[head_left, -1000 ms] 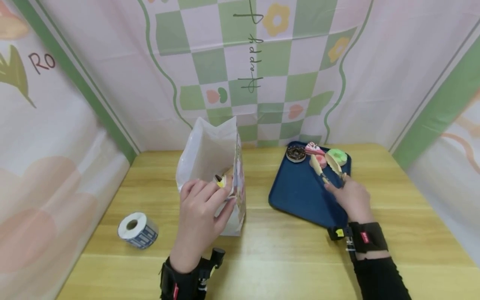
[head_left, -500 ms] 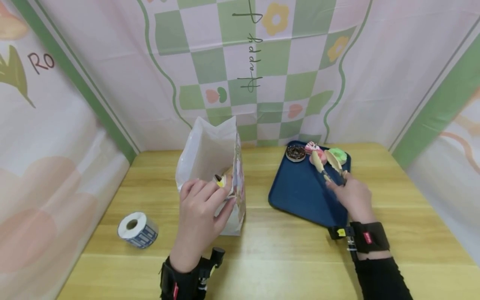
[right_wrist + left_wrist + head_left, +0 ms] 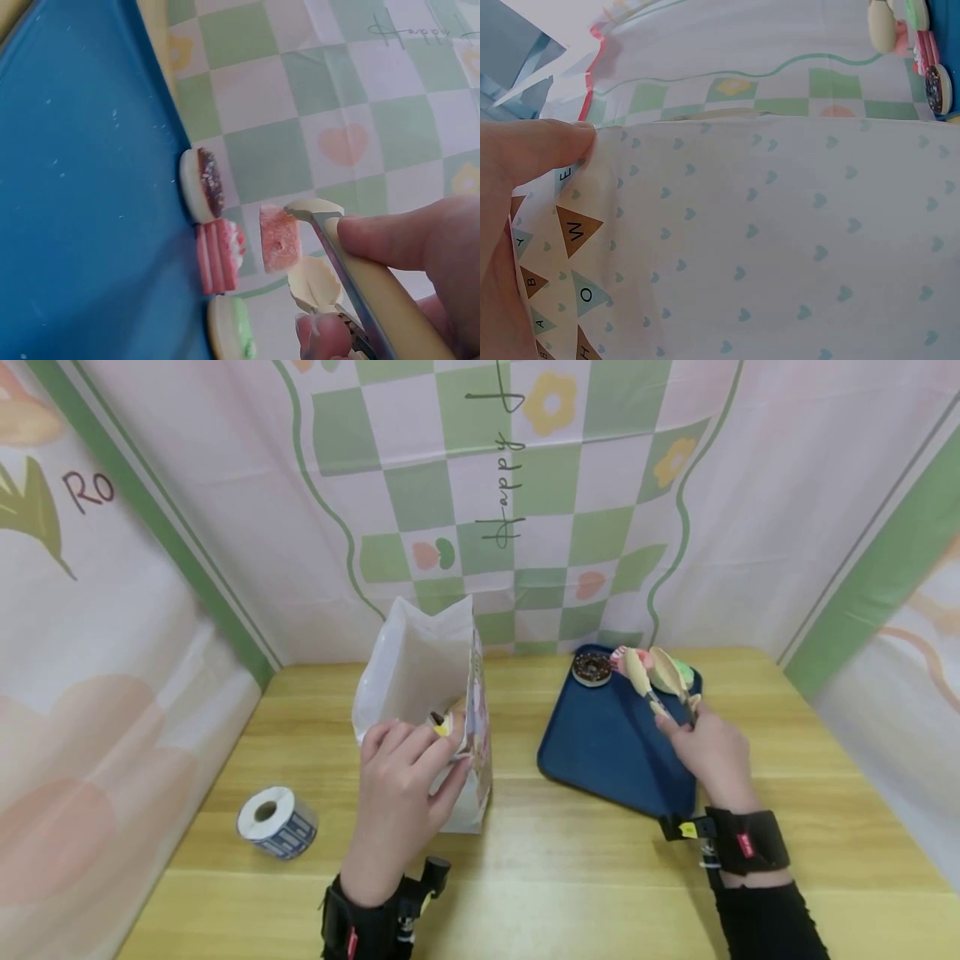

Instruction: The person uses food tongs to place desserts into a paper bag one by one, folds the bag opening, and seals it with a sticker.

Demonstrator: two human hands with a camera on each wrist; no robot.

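Observation:
My left hand (image 3: 401, 793) pinches the near rim of a white paper bag (image 3: 412, 652), which stands upright with its mouth open. Small hearts and lettered pennants cover the bag's side in the left wrist view. On the right, my right hand (image 3: 712, 756) grips food tongs (image 3: 638, 673) with cream-coloured tips. Between those tips is a pink pastry piece (image 3: 279, 238), raised off the blue tray (image 3: 600, 743). Along the tray's far end sit a chocolate doughnut (image 3: 592, 669) with sprinkles, a pink layered cake slice (image 3: 216, 259) and a green-iced doughnut (image 3: 234, 326).
A roll of labels (image 3: 276, 822) stands on the wooden table (image 3: 540, 877), left of the bag. Behind the table hangs a checked green-and-white cloth (image 3: 543, 477), and patterned cloth flanks both sides.
The tongs have closed on the pink pastry piece and lifted it from the tray, rising slightly with my right hand. My left hand and the bag have stayed put.

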